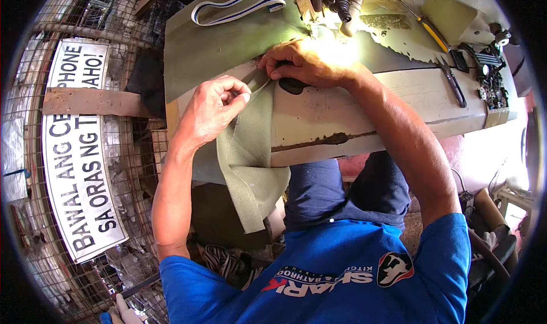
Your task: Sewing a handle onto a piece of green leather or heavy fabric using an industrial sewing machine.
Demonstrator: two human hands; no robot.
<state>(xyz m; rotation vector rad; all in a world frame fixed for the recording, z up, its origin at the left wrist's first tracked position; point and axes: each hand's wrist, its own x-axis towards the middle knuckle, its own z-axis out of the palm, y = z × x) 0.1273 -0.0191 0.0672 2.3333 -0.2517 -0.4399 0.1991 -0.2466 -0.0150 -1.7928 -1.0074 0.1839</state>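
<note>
**Both hands pinched on one bit of green cloth**

So from my end of the head cam, I've got both bare hands over the table point(342, 112), and they're pretty close together. The left hand point(208, 109) has thumb and index tips brought together on the upper edge of a green cloth point(253, 139). The right hand point(306, 63) is just beyond it and to the right, thumb and finger also pinched on that edge, other fingers curled in. I can't tell exactly how the edge is folded between them.

The cloth itself runs from the fingers toward the near side, draping over the near edge of the table left of the person's knees, with a loose fold lower down.

Just beside the right hand there's a dark oval patch point(292, 85); hole or object, no clue. Far left, a white and blue strap point(239, 6) lies looped on a bigger green sheet point(219, 45). Far side: a brightly lit machine point(342, 6). Over right: a yellow-handled tool point(436, 35) and dark snips point(453, 85).
</note>
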